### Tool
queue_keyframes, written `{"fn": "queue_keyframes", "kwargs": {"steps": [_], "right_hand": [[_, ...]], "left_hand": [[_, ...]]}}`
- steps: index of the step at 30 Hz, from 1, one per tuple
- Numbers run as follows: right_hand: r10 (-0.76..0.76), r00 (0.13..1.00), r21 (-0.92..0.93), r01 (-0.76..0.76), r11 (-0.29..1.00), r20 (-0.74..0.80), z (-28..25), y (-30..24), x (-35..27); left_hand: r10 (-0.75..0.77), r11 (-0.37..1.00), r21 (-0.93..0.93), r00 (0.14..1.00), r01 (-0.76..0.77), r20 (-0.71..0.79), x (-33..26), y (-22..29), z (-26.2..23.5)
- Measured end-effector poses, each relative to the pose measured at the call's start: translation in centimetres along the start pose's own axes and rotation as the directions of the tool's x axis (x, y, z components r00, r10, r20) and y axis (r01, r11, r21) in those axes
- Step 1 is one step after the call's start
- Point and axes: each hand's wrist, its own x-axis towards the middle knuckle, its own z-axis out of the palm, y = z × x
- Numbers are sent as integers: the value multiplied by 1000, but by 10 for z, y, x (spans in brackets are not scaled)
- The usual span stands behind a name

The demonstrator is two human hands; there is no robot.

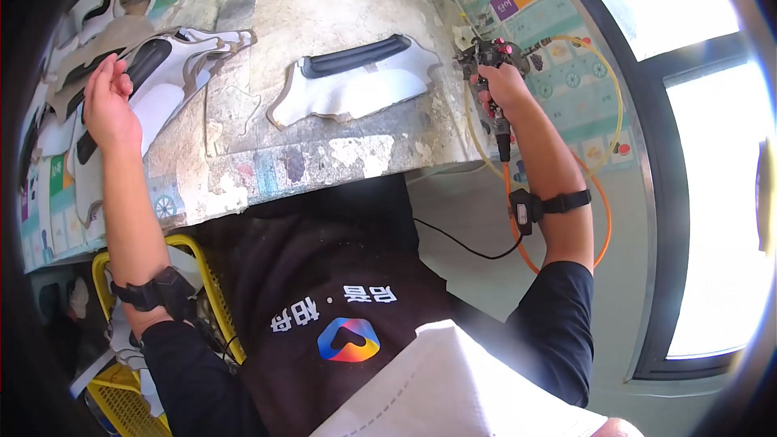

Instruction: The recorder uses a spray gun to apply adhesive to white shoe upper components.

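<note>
My right hand (505, 86) is closed around a spray gun (495, 54) at the table's right edge. An orange hose (507, 182) hangs from its handle and a thin yellow tube (620, 105) loops off its other end. Above a pile of white and grey shaped panels (166, 97) with black padded strips, my left hand (112, 105) is raised, fingers loosely bent and nothing visible in them. Between the hands, one white panel (356, 89) with a black strip along its far edge lies flat on the table, touched by neither hand.
The worn, stained table (324, 0) has its front edge just before my body. Below it at left stand yellow plastic baskets (214, 299) holding more white pieces. A dark-framed window (660, 81) rises at right. A black cable (477, 254) runs to my right forearm's strapped device.
</note>
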Motion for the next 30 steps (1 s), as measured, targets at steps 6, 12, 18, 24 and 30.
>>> {"fn": "queue_keyframes", "kwargs": {"steps": [6, 12, 18, 24, 30], "right_hand": [[-24, 998, 43, 21, 999, 65, 26, -32, -15], [-144, 983, 133, 128, 983, 115, 49, -57, -15], [-166, 966, 81, 153, 985, 197, 48, -59, -29], [-76, 993, 15, 75, 997, 85, 20, -16, -28], [-23, 998, -84, 27, 996, 57, 8, -8, -29]], "left_hand": [[-10, 999, 38, 999, 11, -37, 0, -2, 1], [-20, 999, 42, 999, 22, -43, 5, -6, -6], [-24, 999, 31, 999, 25, -36, 6, -5, -7], [-13, 999, 34, 1000, 14, -25, 4, -6, -2], [-9, 998, 60, 1000, 10, -19, 2, -8, -1]]}}
